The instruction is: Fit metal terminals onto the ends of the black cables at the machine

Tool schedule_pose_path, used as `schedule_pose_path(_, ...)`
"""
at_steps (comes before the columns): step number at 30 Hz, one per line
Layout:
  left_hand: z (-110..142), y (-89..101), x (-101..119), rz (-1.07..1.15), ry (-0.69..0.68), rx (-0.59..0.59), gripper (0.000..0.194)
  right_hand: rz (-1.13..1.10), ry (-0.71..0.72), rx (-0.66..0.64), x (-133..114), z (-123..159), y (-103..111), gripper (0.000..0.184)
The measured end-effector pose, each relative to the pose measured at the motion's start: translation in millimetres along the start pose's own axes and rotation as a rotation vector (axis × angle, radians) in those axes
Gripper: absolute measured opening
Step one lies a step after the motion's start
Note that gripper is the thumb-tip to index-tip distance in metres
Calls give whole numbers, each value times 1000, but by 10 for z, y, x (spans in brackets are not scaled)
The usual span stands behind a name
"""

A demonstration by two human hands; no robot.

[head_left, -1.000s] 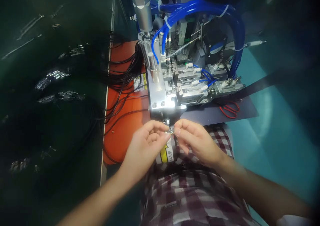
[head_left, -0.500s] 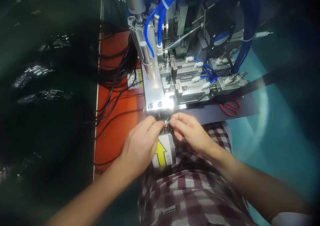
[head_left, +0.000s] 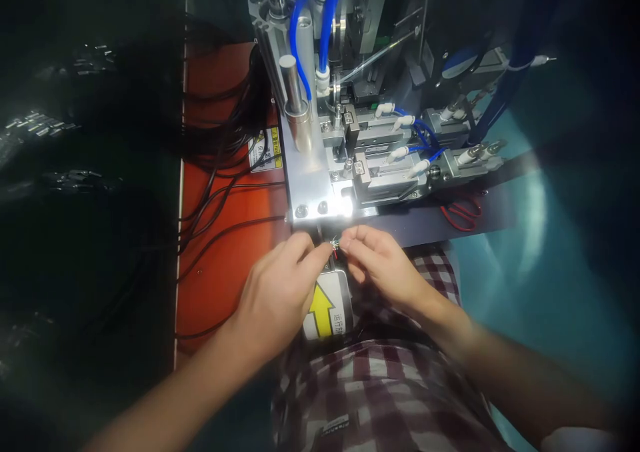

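Thumb and fingers of my left hand (head_left: 283,282) are pinched at the near end of the machine, on a small metal connector (head_left: 334,245). From the other side my right hand (head_left: 377,255) pinches the fine coloured wires at that connector, a red one showing below. The fingertips of both hands almost meet. How the wires sit in the connector is too small to make out. Just below lies a white label with a yellow arrow (head_left: 325,305). Right above the hands is the machine's bright metal plate (head_left: 310,195).
Pneumatic cylinders (head_left: 387,172) with blue hoses stand behind the hands. Black cables (head_left: 230,132) cross the orange surface (head_left: 220,259) on the left. Red-handled scissors or pliers (head_left: 463,213) lie at right. Small metal parts (head_left: 40,124) are scattered on the dark surface at far left.
The view has shifted slightly, so the machine and left-hand surface appear displaced. Both hands keep their pinch at the same place, with only slight finger movement.
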State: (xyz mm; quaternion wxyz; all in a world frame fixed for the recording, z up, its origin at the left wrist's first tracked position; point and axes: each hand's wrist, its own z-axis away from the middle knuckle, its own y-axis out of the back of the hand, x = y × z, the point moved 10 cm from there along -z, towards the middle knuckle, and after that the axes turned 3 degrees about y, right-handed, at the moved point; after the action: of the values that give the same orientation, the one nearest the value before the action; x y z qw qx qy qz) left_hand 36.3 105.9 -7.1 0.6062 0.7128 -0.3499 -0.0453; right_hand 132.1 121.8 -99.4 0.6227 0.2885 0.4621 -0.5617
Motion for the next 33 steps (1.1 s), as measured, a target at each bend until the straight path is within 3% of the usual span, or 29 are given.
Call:
schedule_pose_path(21, -3, -10, 18, -31, -13, -6, 31, 138, 166, 12, -45, 31, 32, 13)
schedule_pose_path(27, -9, -12, 39, -42, -10, -16, 30, 156, 153, 23, -32, 34, 28, 14)
schedule_pose_path(33, -14, -13, 52, -50, -22, -4, 29, 441, 326, 120, -226, 93, 69, 11)
